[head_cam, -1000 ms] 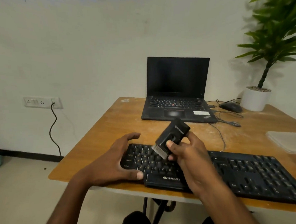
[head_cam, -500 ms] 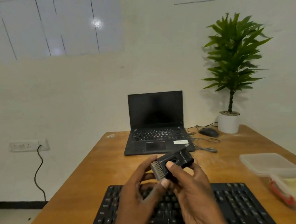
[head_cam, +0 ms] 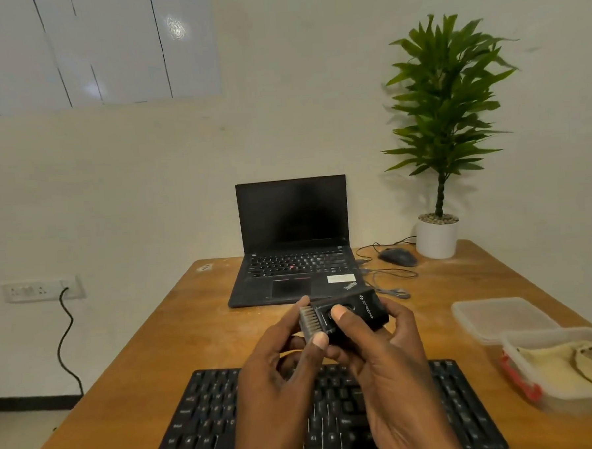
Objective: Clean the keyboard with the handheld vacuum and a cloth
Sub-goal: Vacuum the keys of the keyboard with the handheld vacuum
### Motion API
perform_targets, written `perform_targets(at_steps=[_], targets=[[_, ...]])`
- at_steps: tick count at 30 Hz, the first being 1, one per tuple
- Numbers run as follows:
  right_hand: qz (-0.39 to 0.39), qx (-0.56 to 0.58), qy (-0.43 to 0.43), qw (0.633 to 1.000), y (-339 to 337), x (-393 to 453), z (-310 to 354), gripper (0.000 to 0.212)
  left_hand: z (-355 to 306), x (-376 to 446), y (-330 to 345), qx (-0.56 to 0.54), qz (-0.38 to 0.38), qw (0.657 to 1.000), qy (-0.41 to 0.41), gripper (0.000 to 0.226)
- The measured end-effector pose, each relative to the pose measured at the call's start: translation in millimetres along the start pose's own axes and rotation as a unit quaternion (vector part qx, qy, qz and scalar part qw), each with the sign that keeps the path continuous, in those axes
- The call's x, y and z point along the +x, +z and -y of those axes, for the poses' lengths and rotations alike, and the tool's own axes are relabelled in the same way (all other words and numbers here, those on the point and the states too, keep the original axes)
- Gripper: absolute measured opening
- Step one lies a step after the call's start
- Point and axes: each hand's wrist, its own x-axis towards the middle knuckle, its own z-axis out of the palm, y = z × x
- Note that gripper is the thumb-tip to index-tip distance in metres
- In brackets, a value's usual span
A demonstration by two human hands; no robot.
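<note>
Both hands grip handheld vacuum (head_cam: 344, 319) above keyboard (head_cam: 201, 414): left hand (head_cam: 278, 379) pinches brush end, right hand (head_cam: 380, 364) wraps body, thumb on top. Long axis roughly horizontal, brush pointing left.

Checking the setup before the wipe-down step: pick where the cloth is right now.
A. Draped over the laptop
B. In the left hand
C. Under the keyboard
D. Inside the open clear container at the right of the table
D: the yellowish cloth lies bunched inside the open clear container at the table's right, while both the left hand and right hand hold the handheld vacuum above the keyboard.
</note>
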Motion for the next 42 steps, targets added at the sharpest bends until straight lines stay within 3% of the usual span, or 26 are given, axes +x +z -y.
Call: perform_targets(at_steps=[12, 23, 27, 42], targets=[[-0.031, -0.056, -0.043, 0.997, 2.4, 22.7, 6.6, 0.058, 7.0, 20.9, 15.0, 0.037, -0.002, 0.999, 0.026, 0.053], [-0.048, -0.07, -0.017, 0.996, 3.2, 34.2, -6.7, 0.064, 19.7, 23.4, 29.5, 0.035, -0.104, 0.994, 0.028, 0.027], [-0.055, -0.07, -0.022, 0.996, 4.8, 38.6, -12.7, 0.065, 20.5, 24.3, 33.7, 0.034, -0.126, 0.991, 0.027, 0.035], [-0.061, -0.057, -0.017, 0.996, 5.6, 44.9, -20.0, 0.071, 28.4, 30.0, 33.4, 0.014, -0.149, 0.989, 0.017, 0.032]])
